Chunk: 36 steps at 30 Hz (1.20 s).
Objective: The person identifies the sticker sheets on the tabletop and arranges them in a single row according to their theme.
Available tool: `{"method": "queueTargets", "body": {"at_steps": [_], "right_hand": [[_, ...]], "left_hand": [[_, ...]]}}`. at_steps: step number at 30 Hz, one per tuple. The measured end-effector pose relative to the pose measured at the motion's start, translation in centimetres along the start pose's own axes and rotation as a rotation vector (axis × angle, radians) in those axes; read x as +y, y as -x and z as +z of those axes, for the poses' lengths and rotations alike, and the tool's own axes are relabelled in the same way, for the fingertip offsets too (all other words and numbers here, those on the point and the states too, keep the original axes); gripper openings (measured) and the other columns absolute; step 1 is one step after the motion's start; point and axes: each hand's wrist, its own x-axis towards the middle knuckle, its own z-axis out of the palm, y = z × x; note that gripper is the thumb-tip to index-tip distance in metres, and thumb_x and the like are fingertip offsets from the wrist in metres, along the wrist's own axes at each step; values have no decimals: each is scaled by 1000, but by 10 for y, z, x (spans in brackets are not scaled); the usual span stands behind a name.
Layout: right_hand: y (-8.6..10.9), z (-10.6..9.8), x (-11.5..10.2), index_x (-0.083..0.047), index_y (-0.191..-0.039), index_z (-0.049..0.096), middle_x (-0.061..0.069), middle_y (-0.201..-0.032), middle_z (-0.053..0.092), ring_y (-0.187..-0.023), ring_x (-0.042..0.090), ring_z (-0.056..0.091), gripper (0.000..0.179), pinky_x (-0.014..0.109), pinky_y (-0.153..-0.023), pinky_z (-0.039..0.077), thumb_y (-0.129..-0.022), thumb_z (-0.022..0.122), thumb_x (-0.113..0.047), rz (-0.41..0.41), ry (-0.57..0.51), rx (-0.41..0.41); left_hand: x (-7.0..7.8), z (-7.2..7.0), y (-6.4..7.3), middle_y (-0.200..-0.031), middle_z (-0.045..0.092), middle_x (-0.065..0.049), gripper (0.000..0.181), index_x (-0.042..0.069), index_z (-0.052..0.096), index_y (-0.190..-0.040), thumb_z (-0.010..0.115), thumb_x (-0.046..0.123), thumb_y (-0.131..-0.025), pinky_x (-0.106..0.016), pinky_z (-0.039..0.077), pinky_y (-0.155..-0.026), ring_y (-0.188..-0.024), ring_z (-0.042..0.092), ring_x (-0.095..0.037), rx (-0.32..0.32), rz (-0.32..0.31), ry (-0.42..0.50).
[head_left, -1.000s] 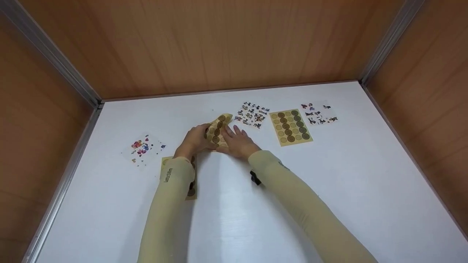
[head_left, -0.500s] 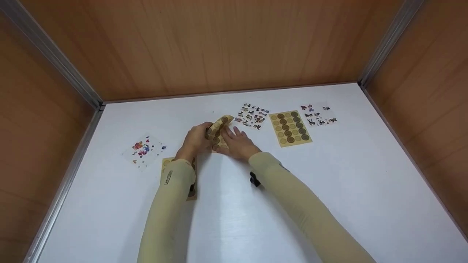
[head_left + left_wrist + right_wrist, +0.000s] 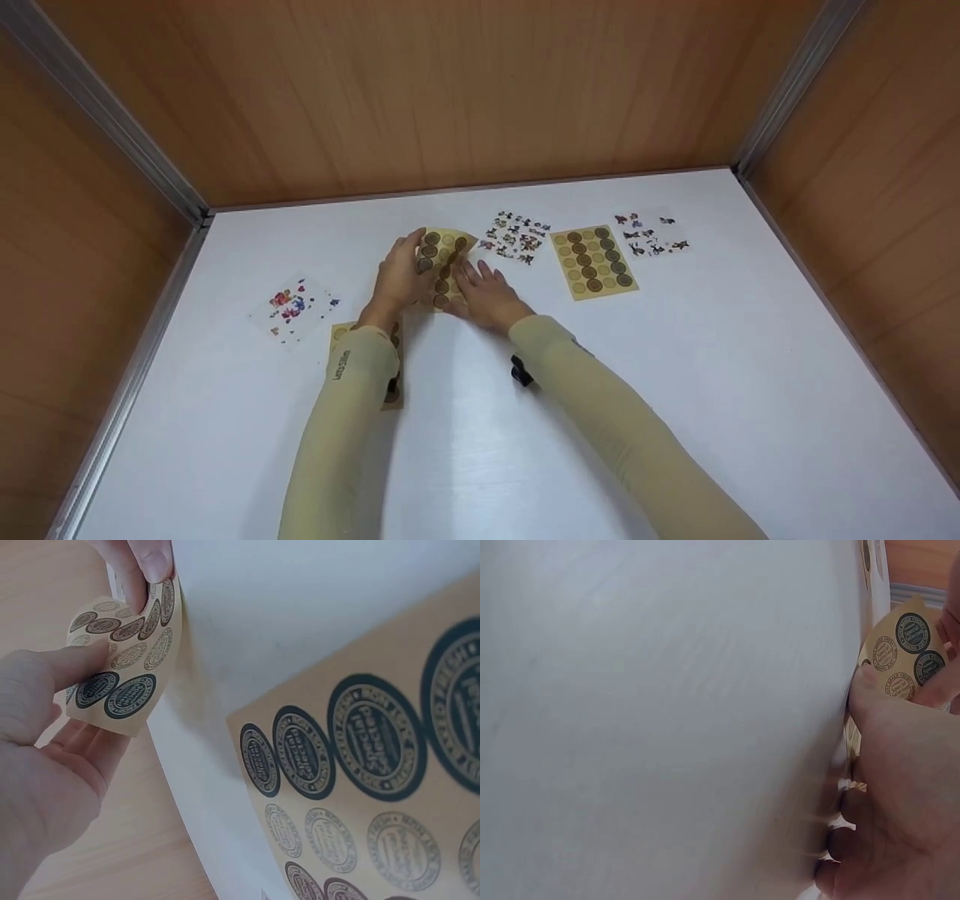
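Note:
A kraft-brown sticker sheet with rows of round labels lies at the middle of the table, its left part lifted and curved. My left hand pinches its left side, thumb on the printed face and fingers behind, as the left wrist view shows. On the sheet's right part my right hand rests with fingers extended, pressing it to the table. In the right wrist view, the right thumb touches the sheet's edge. A second brown sticker sheet lies below my left wrist, partly covered by the forearm in the head view.
On the white table, a third brown sticker sheet lies to the right. Clear sheets with small colourful stickers lie at left, back centre and far right. Wood-look panels enclose the back and sides.
My left hand has shifted its fingers up along the sheet's left edge. The sheet's folded left side has opened out, showing a dark column of labels. My right hand stays in place.

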Motion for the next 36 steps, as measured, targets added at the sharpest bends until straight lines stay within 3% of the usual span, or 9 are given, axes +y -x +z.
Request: {"method": "queueTargets", "body": {"at_steps": [6, 9, 13, 18, 22, 27, 30, 33, 36], "right_hand": [[0, -1, -1, -9, -163, 9, 10, -170, 2, -154, 36, 3, 82, 51, -125, 10, -105, 33, -62, -7, 43, -25], [0, -2, 0, -9, -163, 9, 11, -170, 3, -154, 37, 3, 83, 51, -125, 10, -105, 33, -62, -6, 31, -27], [-1, -1, 1, -8, -163, 7, 11, -170, 3, -154, 37, 2, 84, 52, -125, 10, -104, 33, -63, -4, 27, -21], [-1, -1, 1, -9, -163, 6, 9, -170, 1, -155, 36, 1, 86, 51, -125, 8, -104, 34, -64, 1, 15, -23], [-1, 0, 2, -10, -164, 7, 9, -170, -1, -154, 36, 1, 85, 51, -125, 8, -104, 35, -63, -4, 21, -28], [-1, 1, 3, -10, -164, 8, 8, -170, -2, -154, 37, 2, 83, 51, -125, 7, -104, 35, -62, -11, 13, -11], [-1, 1, 3, -10, -164, 9, 7, -170, -2, -154, 37, 2, 82, 51, -125, 7, -105, 37, -60, -8, 9, -11], [0, 0, 2, -9, -163, 10, 9, -170, 2, -154, 36, 1, 81, 51, -125, 8, -105, 36, -59, -9, 29, -24], [2, -1, 2, -8, -163, 12, 11, -170, 5, -154, 36, 2, 80, 51, -125, 9, -106, 35, -58, -13, 52, -30]], "left_hand": [[2, -2, 3, -144, 50, -13, 81, 11, 33, -158, 75, 3, -90, -51, 43, -110, -128, 54, -33, 49, 33, 8], [3, -1, 2, -137, 53, -11, 80, 8, 32, -157, 75, 5, -90, -45, 50, -98, -109, 61, -29, 56, 37, 24], [1, -1, 0, -131, 55, -10, 76, 5, 36, -155, 75, 5, -90, -39, 52, -84, -89, 58, -23, 45, 37, 46], [-1, -2, 0, -129, 55, -12, 69, 6, 42, -152, 73, 4, -91, -36, 54, -84, -95, 58, -22, 18, 4, 75], [-2, -1, -1, -123, 58, -15, 72, 4, 35, -156, 71, 3, -93, -37, 56, -85, -98, 60, -24, 9, -22, 98], [-1, 0, -1, -111, 62, -14, 78, 2, 26, -159, 69, 3, -94, -38, 57, -83, -94, 63, -25, -1, -6, 120], [-2, 0, -1, -107, 63, -13, 60, 2, 43, -151, 67, 5, -96, -36, 56, -79, -92, 63, -23, -3, 22, 127], [-4, 2, 0, -105, 64, -12, 31, 3, 63, -130, 63, 9, -99, -32, 54, -71, -85, 61, -20, -3, 45, 116], [-5, 3, 0, -103, 65, -10, 19, 3, 68, -115, 60, 12, -101, -30, 52, -67, -81, 59, -18, 0, 49, 106]]}}
